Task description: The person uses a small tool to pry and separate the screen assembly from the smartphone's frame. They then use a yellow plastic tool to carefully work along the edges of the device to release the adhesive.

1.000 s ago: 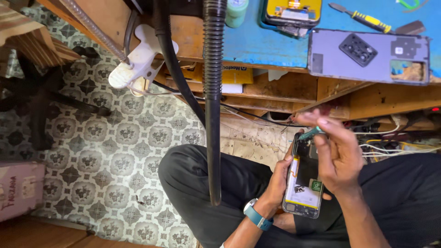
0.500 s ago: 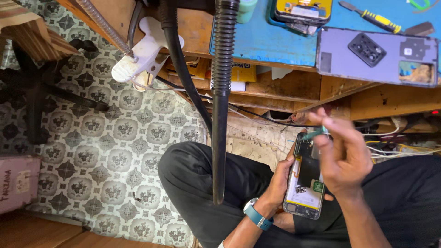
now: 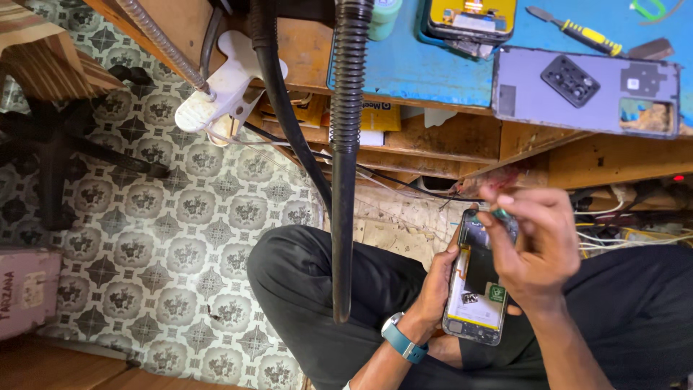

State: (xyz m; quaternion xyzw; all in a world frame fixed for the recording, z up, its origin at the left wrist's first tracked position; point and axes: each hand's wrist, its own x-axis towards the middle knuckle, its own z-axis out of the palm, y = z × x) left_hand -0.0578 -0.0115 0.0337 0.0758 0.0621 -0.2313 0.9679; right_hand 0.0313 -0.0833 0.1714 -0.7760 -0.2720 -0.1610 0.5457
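Note:
An opened phone [image 3: 478, 289], its back cover off and a black battery and a white panel showing, rests over my lap. My left hand [image 3: 433, 289] grips its left edge from below; a blue watch [image 3: 404, 338] sits on that wrist. My right hand [image 3: 538, 249] hovers over the phone's top end, its fingers pinched on a small green tool [image 3: 500, 213] that touches the upper part of the phone.
A blue mat [image 3: 419, 65] on the wooden bench holds the purple back cover [image 3: 585, 90], a second opened phone [image 3: 469, 18] and a yellow-handled screwdriver [image 3: 577, 32]. A black flexible arm [image 3: 345, 159] hangs in front. A white clamp [image 3: 224, 87] grips the bench edge. Patterned tile floor [image 3: 166, 238] lies left.
The view has shifted slightly. My right hand has moved a little over the phone's top end with the green tool. My left hand keeps its hold on the phone.

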